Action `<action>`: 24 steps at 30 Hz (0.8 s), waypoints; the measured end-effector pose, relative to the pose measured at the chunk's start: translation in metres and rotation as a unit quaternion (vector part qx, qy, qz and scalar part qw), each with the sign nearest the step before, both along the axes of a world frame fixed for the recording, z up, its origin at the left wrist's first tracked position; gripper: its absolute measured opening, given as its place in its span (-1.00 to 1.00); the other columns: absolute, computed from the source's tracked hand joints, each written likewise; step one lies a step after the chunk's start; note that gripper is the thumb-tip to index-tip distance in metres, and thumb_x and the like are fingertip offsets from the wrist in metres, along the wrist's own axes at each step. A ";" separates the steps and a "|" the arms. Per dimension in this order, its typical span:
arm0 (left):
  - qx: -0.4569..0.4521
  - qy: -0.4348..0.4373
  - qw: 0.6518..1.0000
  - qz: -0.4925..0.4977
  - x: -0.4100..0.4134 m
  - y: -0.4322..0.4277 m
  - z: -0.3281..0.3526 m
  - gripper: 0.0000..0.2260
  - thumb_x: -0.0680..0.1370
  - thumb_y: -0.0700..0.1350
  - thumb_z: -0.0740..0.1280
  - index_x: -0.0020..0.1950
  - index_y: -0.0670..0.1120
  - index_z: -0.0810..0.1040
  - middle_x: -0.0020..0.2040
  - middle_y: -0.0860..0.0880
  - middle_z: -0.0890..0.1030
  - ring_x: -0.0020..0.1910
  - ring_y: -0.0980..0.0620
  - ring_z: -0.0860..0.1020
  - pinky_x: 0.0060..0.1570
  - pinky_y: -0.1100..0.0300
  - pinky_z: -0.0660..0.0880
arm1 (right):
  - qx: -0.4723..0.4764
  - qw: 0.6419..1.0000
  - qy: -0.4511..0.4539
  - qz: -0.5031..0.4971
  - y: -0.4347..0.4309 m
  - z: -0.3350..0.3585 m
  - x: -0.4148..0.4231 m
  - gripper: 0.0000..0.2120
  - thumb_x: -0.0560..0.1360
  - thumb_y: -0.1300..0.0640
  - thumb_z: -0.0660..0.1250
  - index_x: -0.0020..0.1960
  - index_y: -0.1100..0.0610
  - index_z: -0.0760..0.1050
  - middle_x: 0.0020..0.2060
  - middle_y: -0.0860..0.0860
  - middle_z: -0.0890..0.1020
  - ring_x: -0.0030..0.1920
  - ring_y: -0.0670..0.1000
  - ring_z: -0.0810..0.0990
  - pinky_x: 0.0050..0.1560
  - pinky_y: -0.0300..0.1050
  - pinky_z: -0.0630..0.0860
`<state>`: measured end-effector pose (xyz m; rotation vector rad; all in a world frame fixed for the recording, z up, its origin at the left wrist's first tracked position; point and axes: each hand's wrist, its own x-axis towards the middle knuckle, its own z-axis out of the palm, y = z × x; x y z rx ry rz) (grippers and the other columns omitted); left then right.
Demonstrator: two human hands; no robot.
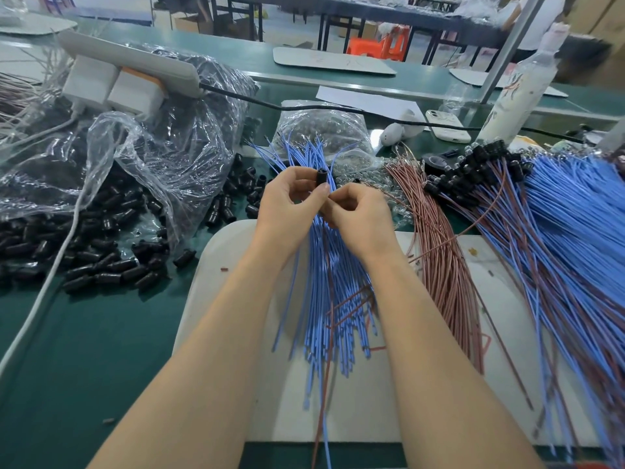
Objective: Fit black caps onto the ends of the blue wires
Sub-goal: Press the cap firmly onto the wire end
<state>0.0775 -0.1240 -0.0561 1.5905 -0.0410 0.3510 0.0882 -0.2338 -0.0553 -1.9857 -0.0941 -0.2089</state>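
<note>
My left hand (287,201) pinches a black cap (321,177) upright between thumb and fingers, above a bundle of blue wires (333,286) lying on a white board (382,394). My right hand (358,214) is curled close beside it, fingertips pinching at wire just below the cap; which wire it holds is hidden by the fingers. Loose black caps (101,262) lie heaped on the green table at the left, spilling from a clear plastic bag (142,154).
Brown wires (443,265) lie right of the blue bundle. Further right is a large pile of blue and brown wires with black caps fitted (480,164). A power strip (125,59), a black cable, a bag of clear parts (324,130), a phone and a bottle stand behind.
</note>
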 end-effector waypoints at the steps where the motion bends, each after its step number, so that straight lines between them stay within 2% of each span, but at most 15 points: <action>1: 0.006 -0.001 1.000 0.000 0.000 0.001 0.000 -0.89 0.51 -0.23 0.38 -0.03 -0.05 0.53 -0.16 0.03 0.60 -0.14 0.13 0.56 -0.07 0.36 0.49 | 0.002 1.000 0.000 0.002 0.000 0.000 0.000 -0.86 0.45 0.09 0.45 -0.19 0.14 0.56 -0.31 0.03 0.62 -0.24 0.02 0.57 0.01 0.15 0.56; 6: 0.018 0.008 1.000 -0.005 0.000 0.001 0.001 -0.85 0.52 -0.23 0.37 0.08 -0.17 0.54 -0.13 -0.03 0.61 -0.19 0.15 0.55 -0.18 0.47 0.46 | 0.004 1.000 0.004 0.007 -0.002 -0.002 0.001 -0.83 0.45 0.10 0.45 -0.29 0.03 0.50 -0.35 -0.02 0.60 -0.28 -0.02 0.54 -0.04 0.07 0.54; 9: 0.006 0.013 1.000 -0.011 -0.001 0.000 0.002 -0.89 0.53 -0.24 0.36 0.04 -0.16 0.52 -0.20 0.02 0.59 -0.30 0.28 0.54 -0.27 0.50 0.43 | 0.010 1.000 0.012 0.023 -0.003 -0.002 0.001 -0.90 0.46 0.10 0.43 -0.22 0.06 0.56 -0.33 -0.03 0.61 -0.28 -0.06 0.54 -0.09 0.00 0.52; 11: -0.009 0.018 1.000 -0.013 -0.001 0.001 0.002 -0.90 0.53 -0.24 0.36 0.01 -0.12 0.51 -0.21 0.04 0.58 -0.32 0.29 0.54 -0.28 0.50 0.43 | 0.013 0.999 0.017 0.034 -0.003 -0.001 0.000 -0.89 0.48 0.08 0.41 -0.13 0.12 0.60 -0.29 -0.02 0.64 -0.25 -0.07 0.55 -0.07 -0.03 0.52; 14: -0.025 0.021 0.999 -0.020 -0.001 0.003 0.003 -0.89 0.53 -0.24 0.36 -0.06 -0.05 0.50 -0.23 0.05 0.59 -0.34 0.32 0.55 -0.28 0.50 0.43 | 0.008 0.999 0.019 0.040 -0.004 0.000 0.000 -0.89 0.50 0.08 0.39 -0.11 0.12 0.61 -0.23 0.01 0.68 -0.19 -0.03 0.60 0.03 0.07 0.57; 18: -0.019 0.017 0.999 -0.032 -0.002 0.003 0.003 -0.87 0.53 -0.25 0.36 -0.08 -0.03 0.49 -0.23 0.05 0.59 -0.34 0.33 0.54 -0.25 0.49 0.44 | 0.018 1.000 0.010 0.020 -0.003 0.000 0.000 -0.87 0.48 0.09 0.41 -0.24 0.04 0.54 -0.31 0.02 0.65 -0.26 0.00 0.57 0.02 0.19 0.56; 24: -0.002 0.018 0.999 -0.030 -0.002 0.002 0.002 -0.89 0.52 -0.24 0.37 0.00 -0.10 0.50 -0.17 0.00 0.60 -0.20 0.14 0.56 -0.15 0.43 0.48 | 0.043 0.999 0.012 0.009 -0.002 -0.002 0.000 -0.83 0.46 0.09 0.43 -0.28 0.03 0.52 -0.35 0.04 0.65 -0.26 0.04 0.61 0.01 0.22 0.55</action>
